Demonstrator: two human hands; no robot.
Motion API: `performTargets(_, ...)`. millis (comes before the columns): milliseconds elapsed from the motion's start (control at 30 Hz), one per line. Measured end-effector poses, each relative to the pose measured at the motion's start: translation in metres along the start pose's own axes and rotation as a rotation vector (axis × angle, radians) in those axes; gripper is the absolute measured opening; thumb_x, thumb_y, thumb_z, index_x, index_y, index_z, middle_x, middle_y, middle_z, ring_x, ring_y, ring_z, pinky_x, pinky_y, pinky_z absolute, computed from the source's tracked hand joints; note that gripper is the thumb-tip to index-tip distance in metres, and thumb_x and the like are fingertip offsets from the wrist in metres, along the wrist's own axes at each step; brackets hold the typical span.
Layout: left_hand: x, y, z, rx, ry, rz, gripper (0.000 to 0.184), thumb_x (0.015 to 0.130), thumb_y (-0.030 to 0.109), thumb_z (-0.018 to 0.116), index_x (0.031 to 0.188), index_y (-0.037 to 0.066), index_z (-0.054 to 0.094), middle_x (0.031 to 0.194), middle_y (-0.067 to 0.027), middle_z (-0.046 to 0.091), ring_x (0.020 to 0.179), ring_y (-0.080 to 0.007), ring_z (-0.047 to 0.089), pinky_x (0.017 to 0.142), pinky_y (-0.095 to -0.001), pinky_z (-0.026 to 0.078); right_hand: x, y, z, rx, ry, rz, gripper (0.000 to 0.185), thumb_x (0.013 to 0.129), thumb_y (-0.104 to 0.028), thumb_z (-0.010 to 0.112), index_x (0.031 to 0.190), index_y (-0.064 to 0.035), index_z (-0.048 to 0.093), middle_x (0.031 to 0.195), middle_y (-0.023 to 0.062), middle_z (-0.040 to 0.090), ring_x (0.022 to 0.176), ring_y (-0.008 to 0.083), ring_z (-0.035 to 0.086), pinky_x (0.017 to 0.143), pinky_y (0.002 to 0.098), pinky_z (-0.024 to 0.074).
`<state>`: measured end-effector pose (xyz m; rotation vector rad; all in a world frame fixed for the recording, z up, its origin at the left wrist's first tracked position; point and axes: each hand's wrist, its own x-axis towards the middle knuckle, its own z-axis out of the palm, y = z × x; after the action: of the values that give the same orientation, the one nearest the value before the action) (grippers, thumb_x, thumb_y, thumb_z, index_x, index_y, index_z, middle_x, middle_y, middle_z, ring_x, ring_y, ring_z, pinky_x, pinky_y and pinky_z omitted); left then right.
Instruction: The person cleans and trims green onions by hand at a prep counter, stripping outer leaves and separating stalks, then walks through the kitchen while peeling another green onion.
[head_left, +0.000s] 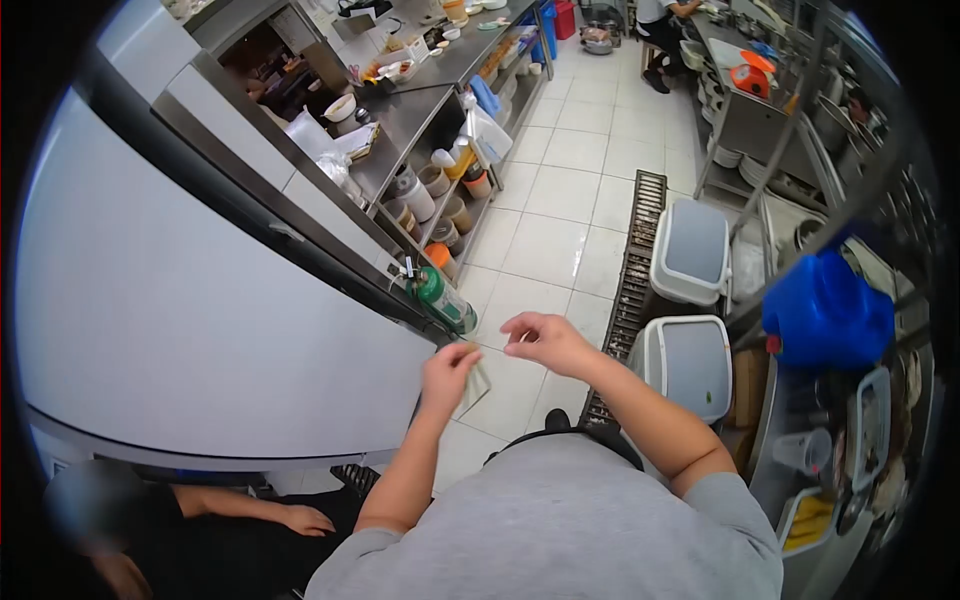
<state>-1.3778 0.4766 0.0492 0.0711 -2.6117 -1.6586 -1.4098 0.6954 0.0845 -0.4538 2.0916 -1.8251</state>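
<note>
My left hand (pixel 450 374) is held out in front of my body, its fingertips pinched together. Whatever is between them, if anything, is too small to make out. A pale, flat piece (pixel 476 388) shows just beyond that hand; whether it hangs from the fingers or lies on the floor I cannot tell. To the right, my right hand (pixel 546 343) is in the air with curled fingers and a gap between thumb and forefinger, nothing visible in it. The two hands are close but apart. Past them stands a green gas cylinder (pixel 441 298).
A large white door or panel (pixel 220 290) fills the left side. Two lidded bins (pixel 689 366) line the right, beside a floor drain grate (pixel 633 250). A blue jerrycan (pixel 832 312) sits on the right shelving. One person (pixel 240 540) is at lower left, another (pixel 655 30) farther off.
</note>
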Motion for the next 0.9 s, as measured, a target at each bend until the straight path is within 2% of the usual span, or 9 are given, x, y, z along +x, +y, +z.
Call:
performTargets(167, 0.098, 0.064, 0.049, 0.1, -0.148, 0.171, 0.015, 0.078, 0.012, 0.068, 0.09, 0.002, 0.067, 0.075, -0.007, 0.066, 0.066, -0.0089, 0.059, 0.062, -0.0234, 0.046, 0.075, 0.001, -0.065, 0.173, 0.092, 0.031, 0.021, 0.078, -0.013, 0.068, 0.094, -0.0003, 0.064, 0.084, 0.0056, 0.066, 0.075, 0.009, 0.059, 0.068, 0.0234, 0.0477)
performTargets(267, 0.158, 0.071, 0.063, 0.137, -0.098, 0.175, 0.018, 0.077, 0.014, 0.069, 0.091, 0.003, 0.067, 0.074, -0.0085, 0.066, 0.062, -0.0106, 0.058, 0.059, -0.0249, 0.045, 0.136, 0.006, -0.099, 0.31, 0.09, -0.023, 0.015, 0.078, -0.007, 0.067, 0.091, 0.0002, 0.065, 0.083, 0.0037, 0.065, 0.075, 0.0083, 0.058, 0.069, 0.0223, 0.0475)
performTargets(300, 0.178, 0.066, 0.068, 0.12, -0.057, 0.176, 0.019, 0.077, 0.016, 0.069, 0.09, 0.003, 0.067, 0.074, -0.0089, 0.066, 0.06, -0.0125, 0.057, 0.058, -0.0256, 0.045, 0.16, 0.007, -0.111, 0.352, 0.071, -0.034, 0.017, 0.077, -0.007, 0.069, 0.09, 0.0013, 0.064, 0.084, 0.0063, 0.066, 0.073, 0.0104, 0.06, 0.067, 0.023, 0.0484)
performTargets(400, 0.234, 0.07, 0.074, 0.219, 0.001, 0.043, 0.019, 0.077, 0.016, 0.069, 0.09, 0.003, 0.067, 0.074, -0.0089, 0.066, 0.06, -0.0131, 0.057, 0.057, -0.0254, 0.044, 0.236, 0.008, -0.142, 0.395, -0.048, -0.037, 0.009, 0.078, -0.005, 0.067, 0.086, -0.0002, 0.064, 0.082, 0.0039, 0.064, 0.076, 0.0078, 0.058, 0.069, 0.0223, 0.0468)
performTargets(500, 0.285, 0.072, 0.078, 0.198, 0.15, 0.055, 0.018, 0.077, 0.015, 0.069, 0.089, 0.002, 0.067, 0.073, -0.0079, 0.066, 0.058, -0.0111, 0.055, 0.056, -0.0252, 0.043, 0.306, 0.007, -0.167, 0.355, -0.197, 0.003, 0.007, 0.078, -0.005, 0.067, 0.083, -0.001, 0.062, 0.08, 0.0039, 0.064, 0.076, 0.0072, 0.058, 0.066, 0.0212, 0.0468)
performTargets(600, 0.324, 0.077, 0.077, 0.153, 0.223, -0.123, 0.024, 0.077, 0.021, 0.069, 0.092, 0.003, 0.067, 0.079, -0.0126, 0.067, 0.067, -0.0183, 0.064, 0.062, -0.0275, 0.048, 0.359, -0.006, -0.185, 0.361, -0.34, 0.024, 0.009, 0.079, -0.004, 0.067, 0.084, -0.0008, 0.061, 0.081, 0.0042, 0.064, 0.075, 0.0072, 0.058, 0.065, 0.021, 0.0473)
performTargets(767, 0.354, 0.089, 0.086, -0.01, 0.392, -0.16, 0.018, 0.078, 0.012, 0.067, 0.091, 0.0, 0.066, 0.078, -0.0102, 0.068, 0.069, -0.0131, 0.064, 0.064, -0.0247, 0.048, 0.417, -0.002, -0.194, 0.381, -0.551, -0.012, 0.009, 0.079, -0.003, 0.067, 0.081, -0.0011, 0.058, 0.083, 0.0043, 0.063, 0.075, 0.0081, 0.058, 0.066, 0.0221, 0.0482)
performTargets(900, 0.358, 0.095, 0.09, -0.038, 0.465, -0.186, 0.016, 0.08, 0.009, 0.065, 0.092, -0.003, 0.065, 0.077, -0.0092, 0.068, 0.071, -0.012, 0.064, 0.065, -0.024, 0.048, 0.43, 0.001, -0.193, 0.449, -0.613, -0.034, 0.009, 0.078, -0.001, 0.066, 0.079, -0.0014, 0.057, 0.081, 0.0038, 0.062, 0.075, 0.008, 0.058, 0.065, 0.0219, 0.048)
